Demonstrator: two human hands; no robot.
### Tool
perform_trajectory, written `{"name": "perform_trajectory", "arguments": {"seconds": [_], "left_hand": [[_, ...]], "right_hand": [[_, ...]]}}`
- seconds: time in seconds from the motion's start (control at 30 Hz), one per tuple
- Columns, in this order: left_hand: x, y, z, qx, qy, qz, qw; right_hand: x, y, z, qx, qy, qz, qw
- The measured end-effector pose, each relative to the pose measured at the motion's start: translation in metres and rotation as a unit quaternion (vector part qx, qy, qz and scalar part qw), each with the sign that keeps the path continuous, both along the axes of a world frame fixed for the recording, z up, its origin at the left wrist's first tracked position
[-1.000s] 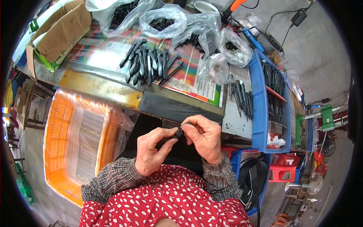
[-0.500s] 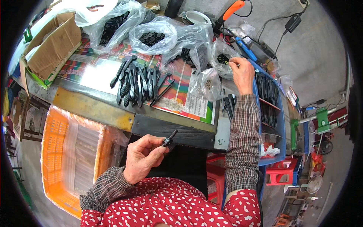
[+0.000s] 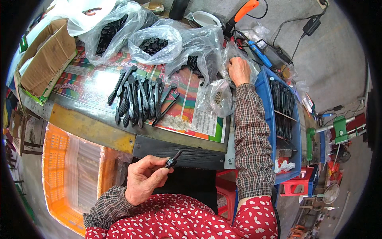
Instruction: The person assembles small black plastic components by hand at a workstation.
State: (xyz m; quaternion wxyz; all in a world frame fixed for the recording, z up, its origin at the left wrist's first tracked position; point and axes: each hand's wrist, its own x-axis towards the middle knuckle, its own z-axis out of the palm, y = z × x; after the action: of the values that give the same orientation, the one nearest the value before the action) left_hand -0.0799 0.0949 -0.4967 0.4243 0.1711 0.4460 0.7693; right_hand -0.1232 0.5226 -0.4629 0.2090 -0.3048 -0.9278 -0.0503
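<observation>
My left hand (image 3: 144, 178) is close to my body below the table edge and pinches a small black plastic part (image 3: 172, 160) between thumb and fingers. My right hand (image 3: 238, 70) is stretched out across the table and reaches into a clear plastic bag (image 3: 238, 51) of small dark pieces beside the blue tray; what its fingers hold is hidden. A row of long black plastic parts (image 3: 139, 99) lies on the colourful printed sheet (image 3: 191, 115) between the two hands.
Several clear bags of black parts (image 3: 153, 44) sit at the back of the table. A cardboard box (image 3: 43, 59) is at the left, an orange crate (image 3: 59, 175) lined with plastic below left, a blue tray (image 3: 280, 119) of black parts at the right.
A second ago both hands held the black part together near my body. My right hand let go and reached far out to the bag; the left hand kept the part.
</observation>
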Motion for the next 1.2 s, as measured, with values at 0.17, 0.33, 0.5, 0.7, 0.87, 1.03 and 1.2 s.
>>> {"name": "perform_trajectory", "arguments": {"seconds": [0.17,0.33,0.5,0.7,0.87,1.03,1.2], "left_hand": [[0.0,-0.002,-0.001,0.012,0.004,-0.003,1.0],[0.002,-0.003,-0.002,0.006,-0.013,-0.004,1.0],[0.006,-0.013,0.002,0.021,-0.048,-0.002,0.999],[0.009,-0.014,0.009,0.02,-0.1,0.003,0.995],[0.013,-0.016,0.01,0.031,-0.157,-0.012,0.987],[0.022,-0.019,0.004,0.038,-0.189,-0.015,0.981],[0.03,-0.021,0.0,0.046,-0.18,-0.024,0.982]], "right_hand": [[0.007,0.0,0.006,-0.008,0.034,0.001,0.999],[0.02,-0.009,0.007,-0.001,0.079,0.032,0.996],[0.051,-0.062,0.033,-0.002,0.185,0.152,0.971],[0.104,-0.186,0.037,-0.255,0.241,0.208,0.913],[0.146,-0.262,0.019,-0.503,0.261,0.23,0.791],[0.163,-0.284,-0.005,-0.571,0.298,0.261,0.72],[0.171,-0.298,-0.011,-0.645,0.337,0.237,0.644]]}}
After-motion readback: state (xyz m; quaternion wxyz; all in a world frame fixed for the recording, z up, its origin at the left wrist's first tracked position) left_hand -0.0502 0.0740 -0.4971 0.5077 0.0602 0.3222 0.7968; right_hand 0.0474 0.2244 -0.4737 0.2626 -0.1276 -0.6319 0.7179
